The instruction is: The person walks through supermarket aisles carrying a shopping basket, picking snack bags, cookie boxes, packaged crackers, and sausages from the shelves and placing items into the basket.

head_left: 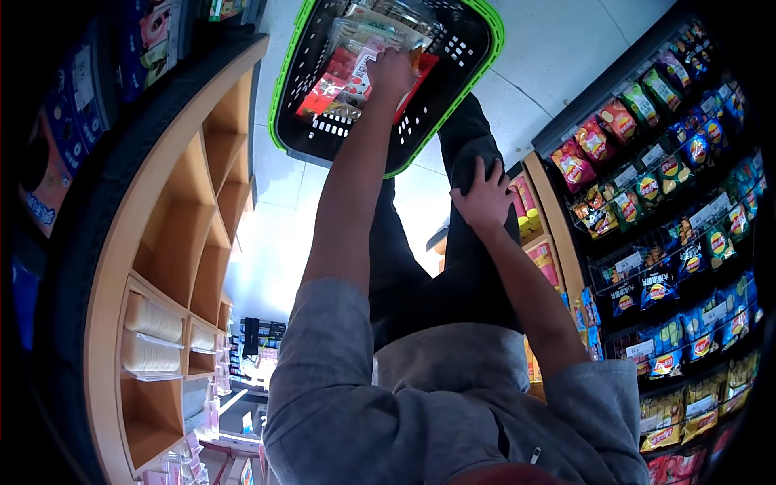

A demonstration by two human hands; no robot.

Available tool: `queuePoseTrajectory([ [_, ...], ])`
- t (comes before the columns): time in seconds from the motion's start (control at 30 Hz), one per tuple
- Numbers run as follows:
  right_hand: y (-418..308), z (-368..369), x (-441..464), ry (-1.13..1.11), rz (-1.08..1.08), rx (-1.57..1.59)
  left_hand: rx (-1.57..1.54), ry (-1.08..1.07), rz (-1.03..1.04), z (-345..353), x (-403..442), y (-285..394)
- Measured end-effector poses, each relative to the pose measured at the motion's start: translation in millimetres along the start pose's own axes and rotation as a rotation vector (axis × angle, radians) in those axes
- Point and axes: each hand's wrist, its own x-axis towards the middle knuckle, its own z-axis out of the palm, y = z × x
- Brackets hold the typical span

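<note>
My left hand (391, 74) reaches down into a black shopping basket with a bright green rim (498, 36). Its fingers are bent and closed at a pink-and-white packet (361, 68); the fingertips are partly hidden. Around it in the basket lie a red packet (317, 101), a red-orange packet (423, 66) and clear plastic packages (368, 31). My right hand (485, 197) rests on my right knee, palm down with the fingers spread, and holds nothing.
Wooden shelving (174, 234) runs along the left, with pale stacked packs (153, 319) in some compartments. To the right, a black rack holds rows of chip bags (648, 187). The basket stands on a pale tiled floor (533, 44) in front of my legs.
</note>
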Motion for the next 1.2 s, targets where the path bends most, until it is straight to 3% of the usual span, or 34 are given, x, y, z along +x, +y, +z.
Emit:
queuePoseTrajectory([
  [0.1,2.2,-4.9,0.3,0.009,-0.010,-0.004,-0.226,0.232,-0.010,-21.3,-10.6,-11.7],
  [0.2,4.8,-9.6,0.9,0.019,-0.011,-0.006,-0.109,0.690,-0.112,-29.0,-9.8,-56.6],
  [0.23,6.3,-8.3,2.0,0.026,-0.014,-0.006,-0.007,0.815,-0.252,-45.8,-15.3,-66.6],
  [0.27,7.9,-7.2,3.0,0.033,-0.016,-0.006,-0.130,0.897,-0.295,-55.1,-16.7,-86.0],
  [0.3,9.6,-7.6,3.7,0.039,-0.017,-0.002,-0.007,0.808,-0.505,-64.4,-23.4,-97.6],
  [0.33,11.3,-8.8,4.1,0.044,-0.021,0.000,0.084,0.904,-0.449,-62.7,-26.5,-114.6],
  [0.4,14.9,-10.4,4.6,0.046,-0.034,-0.001,-0.166,0.431,-0.460,-66.0,-33.9,-138.9],
  [0.47,19.3,-13.7,6.3,0.044,-0.044,0.004,-0.100,0.378,-0.404,-67.0,-42.1,-139.6],
  [0.6,27.8,-25.4,11.1,-0.010,-0.034,-0.002,-0.137,0.287,-0.478,-77.2,-40.6,-134.0],
  [0.73,38.6,-32.1,15.5,-0.070,-0.041,0.017,-0.127,0.256,-0.519,-83.2,-37.2,-136.6],
  [0.9,46.0,-24.6,13.0,-0.063,-0.049,0.088,-0.179,0.367,-0.564,-110.3,-57.7,-133.0],
  [1.07,39.5,-23.6,1.0,-0.077,-0.014,0.177,-0.266,0.314,-0.452,-146.4,-113.8,-130.6],
  [1.2,45.5,3.1,-3.6,0.039,0.017,0.423,-0.645,0.360,-0.216,-159.5,-171.2,-168.0],
])
